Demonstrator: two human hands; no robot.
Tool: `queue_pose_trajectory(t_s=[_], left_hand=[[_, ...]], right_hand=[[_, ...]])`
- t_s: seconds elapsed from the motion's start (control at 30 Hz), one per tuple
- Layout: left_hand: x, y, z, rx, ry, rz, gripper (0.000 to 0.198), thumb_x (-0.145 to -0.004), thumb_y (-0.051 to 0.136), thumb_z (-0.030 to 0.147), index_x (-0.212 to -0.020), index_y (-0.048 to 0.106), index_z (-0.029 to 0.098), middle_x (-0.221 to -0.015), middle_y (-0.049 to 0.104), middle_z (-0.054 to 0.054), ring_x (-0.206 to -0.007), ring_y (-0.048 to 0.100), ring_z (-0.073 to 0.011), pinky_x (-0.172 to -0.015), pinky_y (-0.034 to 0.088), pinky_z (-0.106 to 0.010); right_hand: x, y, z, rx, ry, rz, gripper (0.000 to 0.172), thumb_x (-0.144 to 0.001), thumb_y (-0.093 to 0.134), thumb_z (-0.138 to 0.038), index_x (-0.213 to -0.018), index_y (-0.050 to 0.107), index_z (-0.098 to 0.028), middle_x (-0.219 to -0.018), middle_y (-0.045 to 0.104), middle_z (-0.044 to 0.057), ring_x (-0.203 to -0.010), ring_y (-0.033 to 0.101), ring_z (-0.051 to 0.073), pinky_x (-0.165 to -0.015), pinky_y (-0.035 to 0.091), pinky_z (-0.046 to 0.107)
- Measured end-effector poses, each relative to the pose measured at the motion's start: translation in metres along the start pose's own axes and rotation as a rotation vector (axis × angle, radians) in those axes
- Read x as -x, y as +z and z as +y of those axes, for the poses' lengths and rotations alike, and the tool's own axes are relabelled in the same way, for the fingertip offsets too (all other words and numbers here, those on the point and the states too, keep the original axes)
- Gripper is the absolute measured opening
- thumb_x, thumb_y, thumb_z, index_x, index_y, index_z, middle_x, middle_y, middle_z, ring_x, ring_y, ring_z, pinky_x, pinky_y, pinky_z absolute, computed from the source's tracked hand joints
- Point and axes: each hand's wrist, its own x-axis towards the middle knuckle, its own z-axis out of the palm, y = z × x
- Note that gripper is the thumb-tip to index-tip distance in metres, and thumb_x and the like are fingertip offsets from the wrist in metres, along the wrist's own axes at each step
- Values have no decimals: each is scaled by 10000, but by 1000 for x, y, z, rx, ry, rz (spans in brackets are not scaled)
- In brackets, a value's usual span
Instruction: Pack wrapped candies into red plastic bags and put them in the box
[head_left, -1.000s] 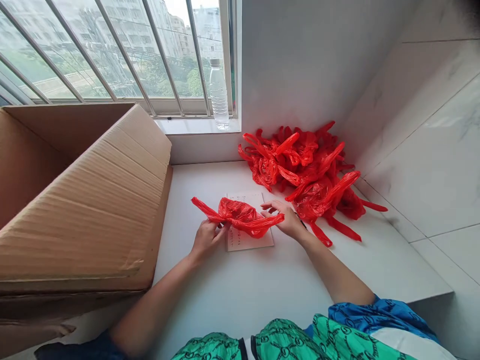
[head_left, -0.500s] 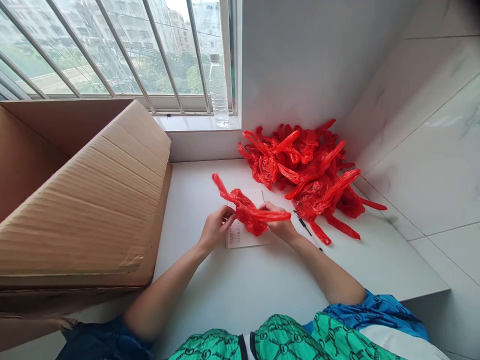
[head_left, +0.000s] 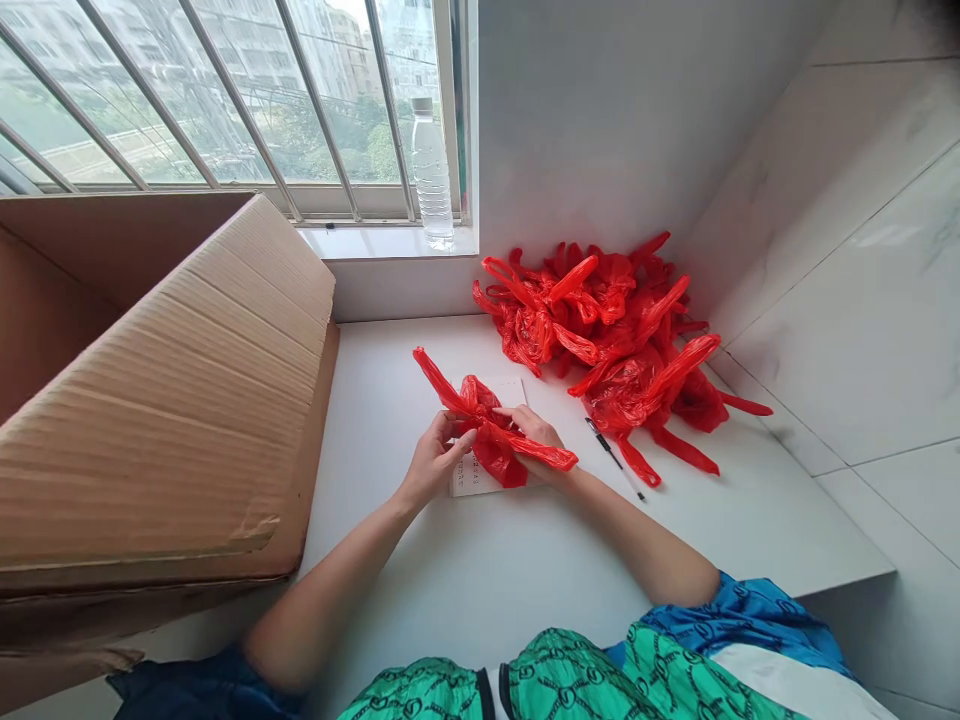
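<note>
Both my hands hold one crumpled red plastic bag above a small white printed card on the white counter. My left hand pinches the bag's left side with its fingers closed. My right hand grips the right side, and one twisted handle sticks out past it to the right. The other handle points up and to the left. A heap of knotted red bags lies behind, in the corner.
A large open cardboard box fills the left side. On the window sill stands a clear water bottle. A black pen lies right of my hands. Tiled wall bounds the right, and the counter ends at the front right.
The bag was stretched wide between my hands; they have come together and bunched it over the card. The left handle now points up. The pen has come into sight.
</note>
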Motion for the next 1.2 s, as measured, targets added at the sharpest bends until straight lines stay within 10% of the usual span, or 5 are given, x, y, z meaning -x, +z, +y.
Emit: queue_pose_trajectory(t_s=[0.17,0.33,0.53,0.73,1.2], left_hand=[[0,-4,3,154,-37,35,361,-833,730,387,-1109,629,176,-1106,693,-88,-1027,652,-234,-888,540,-355],[-3,-15,3,140,40,200,274,-831,723,395,-973,652,173,-954,675,-48,-887,635,-183,-801,538,-314],[-2,-21,-5,-83,-5,115,288,-878,647,435,-1013,661,181,-1043,671,-65,-899,645,-188,-749,557,-306],[2,-13,-4,-223,160,7,324,-906,635,351,-1215,645,254,-1240,572,-80,-1065,627,-205,-849,584,-334],[1,-19,-10,-413,323,247,347,-967,550,266,-1313,573,285,-1259,565,-63,-1115,607,-183,-960,550,-377]], right_hand=[[0,1,-2,-161,84,13,202,-834,648,-412,-897,672,-222,-852,683,-5,-768,605,164,-698,478,284],[-1,-18,2,-314,110,149,226,-856,604,-400,-935,673,-200,-846,678,21,-773,620,170,-686,488,278],[4,-36,8,-157,108,-375,218,-846,640,-388,-740,635,-198,-725,634,-24,-651,553,131,-578,420,238],[-3,-29,6,-208,120,-14,304,-897,590,-501,-990,635,-215,-874,690,17,-746,639,158,-685,507,282],[-2,-25,10,-332,132,-32,316,-907,585,-506,-1044,597,-222,-539,533,-71,-502,512,123,-540,430,246]])
